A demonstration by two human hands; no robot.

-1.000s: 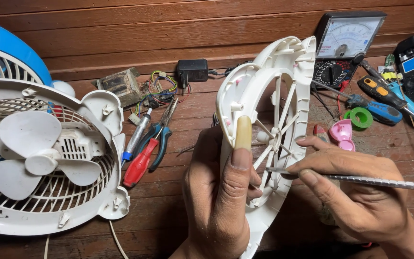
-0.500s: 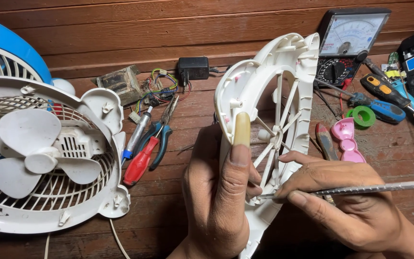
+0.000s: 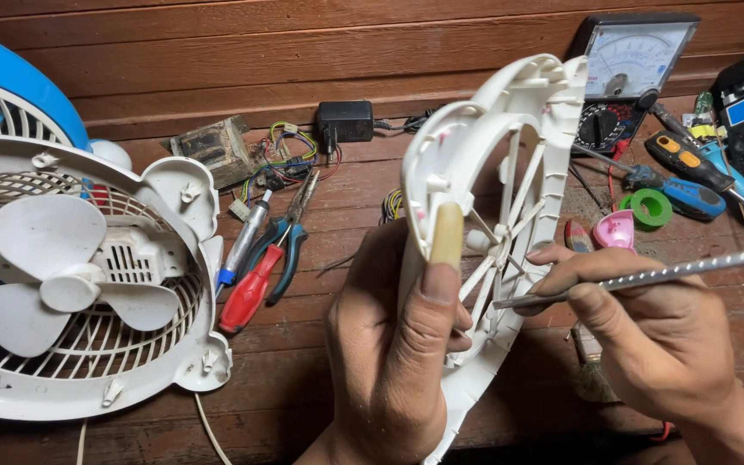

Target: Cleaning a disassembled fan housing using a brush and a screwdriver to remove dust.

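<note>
On wooden bench [image 3: 320,284]: gripped white fan grille [image 3: 510,215] upright in left hand [image 3: 389,344]; pinched metal rod [image 3: 647,277] in right hand [image 3: 656,336], tip against spokes.

Matt white plastic fan cover [image 3: 510,172], knurled metal tool shaft [image 3: 647,277], rough wooden planks [image 3: 217,52]

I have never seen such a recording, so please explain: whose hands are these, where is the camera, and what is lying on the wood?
The camera sits on a person's head and looks down at their own bare hands. The left hand holds a white fan cover upright on its edge. The right hand holds a thin metal tool with its tip at the cover's spokes. On the wooden surface lie a white fan body with blades, red-handled pliers, a black adapter, a needle meter, screwdrivers and green tape.
</note>
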